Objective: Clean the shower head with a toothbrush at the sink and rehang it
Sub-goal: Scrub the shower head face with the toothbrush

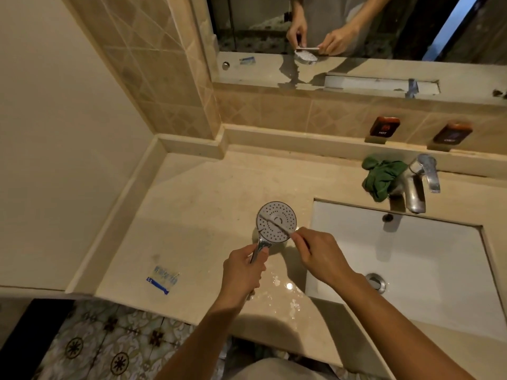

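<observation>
Hands worked over the surface (192,204): left hand (242,270) clamped on shower head (276,221) by its slick chrome handle, right hand (319,255) pinched shut on light, thin toothbrush (277,222) w/ bristles laid across the rigid faceplate.

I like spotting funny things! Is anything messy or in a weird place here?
Yes: a crumpled green cloth is bunched against the chrome tap, an empty blue-and-clear plastic wrapper lies on the beige counter, and water is puddled by its front edge.
</observation>
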Motion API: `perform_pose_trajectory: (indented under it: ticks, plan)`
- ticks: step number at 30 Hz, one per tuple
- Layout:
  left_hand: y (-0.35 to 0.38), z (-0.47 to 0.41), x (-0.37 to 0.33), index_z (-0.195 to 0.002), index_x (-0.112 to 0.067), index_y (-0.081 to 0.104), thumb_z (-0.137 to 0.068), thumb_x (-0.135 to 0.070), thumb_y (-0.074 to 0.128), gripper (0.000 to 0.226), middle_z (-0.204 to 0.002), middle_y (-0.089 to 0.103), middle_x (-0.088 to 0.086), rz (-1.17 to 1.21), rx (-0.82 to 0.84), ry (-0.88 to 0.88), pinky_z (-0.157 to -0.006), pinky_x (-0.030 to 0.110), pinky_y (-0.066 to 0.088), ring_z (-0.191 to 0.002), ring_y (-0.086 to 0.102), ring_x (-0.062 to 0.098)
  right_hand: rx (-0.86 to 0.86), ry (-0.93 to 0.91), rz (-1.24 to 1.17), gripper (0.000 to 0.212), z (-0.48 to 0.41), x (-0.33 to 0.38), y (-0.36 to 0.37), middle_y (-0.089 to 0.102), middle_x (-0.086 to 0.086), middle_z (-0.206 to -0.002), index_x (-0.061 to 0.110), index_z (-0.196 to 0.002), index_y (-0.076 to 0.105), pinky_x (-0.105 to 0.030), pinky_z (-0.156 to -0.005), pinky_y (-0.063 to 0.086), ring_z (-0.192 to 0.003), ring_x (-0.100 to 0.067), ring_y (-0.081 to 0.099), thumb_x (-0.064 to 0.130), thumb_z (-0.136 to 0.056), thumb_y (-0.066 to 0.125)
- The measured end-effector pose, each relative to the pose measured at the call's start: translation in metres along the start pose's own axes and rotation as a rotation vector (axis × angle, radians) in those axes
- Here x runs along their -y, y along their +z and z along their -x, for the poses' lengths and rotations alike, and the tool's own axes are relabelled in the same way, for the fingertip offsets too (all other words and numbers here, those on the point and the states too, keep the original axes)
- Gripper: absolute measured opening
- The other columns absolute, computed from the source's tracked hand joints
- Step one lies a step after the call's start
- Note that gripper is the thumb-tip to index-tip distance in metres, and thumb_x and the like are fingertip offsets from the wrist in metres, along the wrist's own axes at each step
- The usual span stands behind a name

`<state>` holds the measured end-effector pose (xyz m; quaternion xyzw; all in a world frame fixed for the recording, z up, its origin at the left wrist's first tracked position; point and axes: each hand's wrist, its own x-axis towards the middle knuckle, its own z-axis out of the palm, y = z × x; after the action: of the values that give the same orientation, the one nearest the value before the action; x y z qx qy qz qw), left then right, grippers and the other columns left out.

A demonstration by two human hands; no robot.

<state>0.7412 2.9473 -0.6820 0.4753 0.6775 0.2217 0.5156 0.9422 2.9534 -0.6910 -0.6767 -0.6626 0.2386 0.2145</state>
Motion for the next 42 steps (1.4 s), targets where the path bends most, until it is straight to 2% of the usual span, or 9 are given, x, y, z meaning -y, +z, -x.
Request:
perform_pose_trajectory:
  ticks: [4,8,12,16,20,23,27,37,42]
  plan:
    - [-0.005,-0.001,0.003,-0.112,-0.028,0.076,-0.099,-0.043,0.060,0.025,-0.074,0.071,0.001,0.027,0.008,0.003,-0.044,0.020,0.044,-0.048,0.054,0.011,-0.138,0.136,-0.024,0.033,-0.002,-0.008,-0.004,0.071,-0.006,-0.075,0.012,-0.089,0.069,-0.040,-0.064,0.054,-0.067,-0.025,0.066,0.032,-0.107,0.049]
    - [-0.010,-0.002,0.004,-0.114,-0.027,0.076,-0.098,-0.045,0.060,0.029,-0.077,0.074,0.002,0.016,0.000,0.010,-0.047,0.020,0.047,-0.054,0.059,0.013,0.004,-0.030,-0.052,0.028,0.014,0.005,0.006,0.068,0.003,-0.073,0.016,-0.090,0.071,-0.037,-0.062,0.053,-0.063,-0.015,0.062,0.031,-0.106,0.052]
    - [-0.015,-0.002,0.006,-0.125,-0.028,0.072,-0.099,-0.040,0.062,0.031,-0.074,0.071,0.002,0.047,0.018,-0.002,-0.045,0.022,0.044,-0.049,0.053,0.012,-0.155,0.200,-0.097,0.030,0.010,-0.001,0.010,0.071,-0.003,-0.077,0.013,-0.094,0.072,-0.038,-0.066,0.055,-0.066,-0.018,0.063,0.031,-0.107,0.050]
    - [-0.018,0.001,0.010,-0.126,-0.031,0.072,-0.099,-0.041,0.062,0.031,-0.074,0.071,0.001,0.011,0.023,0.008,-0.043,0.019,0.043,-0.049,0.054,0.012,0.005,0.039,-0.094,0.029,0.017,0.011,0.016,0.071,0.001,-0.076,0.015,-0.095,0.073,-0.037,-0.063,0.055,-0.065,-0.016,0.064,0.031,-0.106,0.051]
    - [-0.019,0.000,0.013,-0.113,-0.024,0.077,-0.097,-0.042,0.062,0.028,-0.071,0.070,0.002,0.005,0.027,0.005,-0.045,0.023,0.044,-0.049,0.055,0.014,-0.125,0.183,-0.097,0.031,0.010,0.007,0.017,0.073,-0.006,-0.078,0.010,-0.094,0.071,-0.040,-0.067,0.056,-0.068,-0.023,0.066,0.030,-0.107,0.050]
    - [-0.022,0.000,0.016,-0.115,-0.027,0.076,-0.097,-0.044,0.062,0.028,-0.074,0.073,0.004,-0.011,0.016,0.002,-0.045,0.023,0.046,-0.052,0.059,0.016,0.020,0.002,-0.074,0.028,0.016,0.018,0.019,0.073,-0.003,-0.078,0.013,-0.095,0.072,-0.040,-0.063,0.056,-0.065,-0.019,0.065,0.029,-0.106,0.052]
    - [-0.024,-0.001,0.013,-0.119,-0.027,0.075,-0.096,-0.043,0.063,0.030,-0.072,0.072,0.002,0.012,0.016,-0.007,-0.044,0.022,0.045,-0.049,0.056,0.015,-0.100,0.113,-0.094,0.030,0.014,0.014,0.020,0.070,-0.006,-0.072,0.011,-0.091,0.071,-0.043,-0.063,0.055,-0.063,-0.023,0.064,0.029,-0.106,0.052]
    - [-0.027,0.001,0.015,-0.126,-0.029,0.072,-0.097,-0.045,0.061,0.035,-0.076,0.075,0.003,-0.046,0.008,0.007,-0.045,0.021,0.047,-0.067,0.074,0.028,0.078,0.012,-0.039,0.028,0.014,0.024,0.013,0.071,-0.004,-0.076,0.013,-0.095,0.070,-0.035,-0.061,0.052,-0.063,-0.020,0.063,0.029,-0.107,0.051]
    - [-0.024,0.003,0.017,-0.121,-0.025,0.075,-0.096,-0.045,0.062,0.034,-0.075,0.074,0.002,-0.043,0.005,0.008,-0.046,0.021,0.048,-0.066,0.074,0.027,-0.014,0.045,-0.057,0.031,0.004,0.016,0.012,0.074,-0.006,-0.079,0.011,-0.096,0.073,-0.038,-0.064,0.055,-0.066,-0.022,0.065,0.030,-0.107,0.051]
